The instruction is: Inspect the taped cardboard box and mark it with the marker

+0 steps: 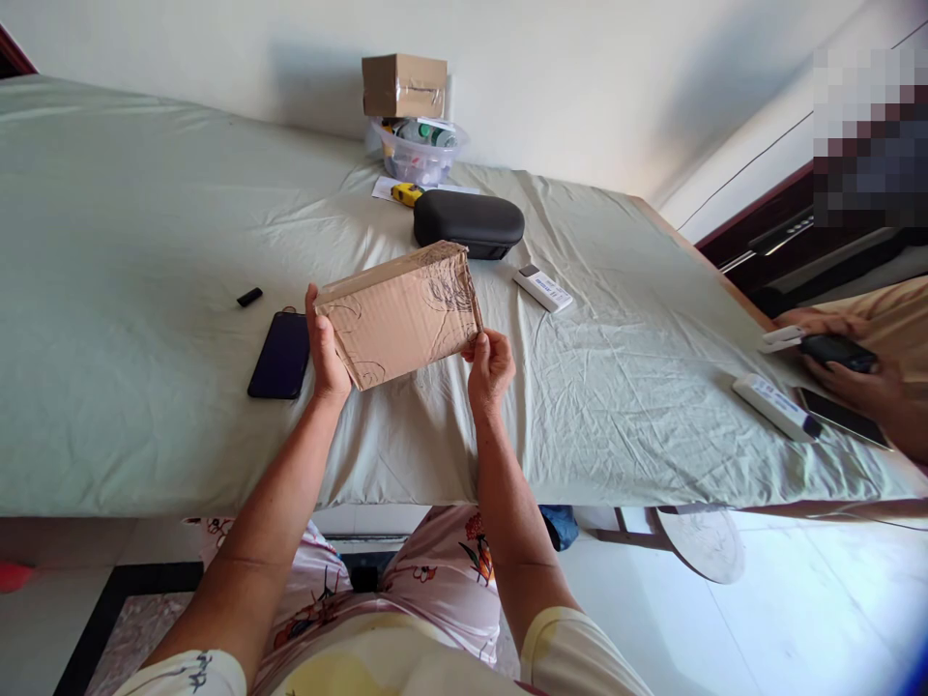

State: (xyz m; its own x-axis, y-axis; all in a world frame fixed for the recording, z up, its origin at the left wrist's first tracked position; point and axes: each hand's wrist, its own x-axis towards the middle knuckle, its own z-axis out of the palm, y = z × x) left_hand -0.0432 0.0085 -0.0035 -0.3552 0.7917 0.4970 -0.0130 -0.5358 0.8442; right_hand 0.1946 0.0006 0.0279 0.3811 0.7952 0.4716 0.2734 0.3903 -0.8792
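Item held: one cardboard box (402, 314), sealed in clear tape, raised tilted just above the near middle of the table (145, 242), which is covered by a pale green sheet. Dark scribbled marks show on the box; none can be read.

Left hand (326, 353) clasps the box's left end, thumb on the facing side. Right hand (489, 367) pinches the lower right corner.

A black phone (280, 355) lies face down just left of the left hand. A white remote (542, 288) with an unreadable blue label lies beyond the box, near a black zip case (468, 223). At the far edge a second box (404, 85) sits on a clear tub (417, 152).

At the right, another person's hands (859, 387) hold a dark phone (839, 350).
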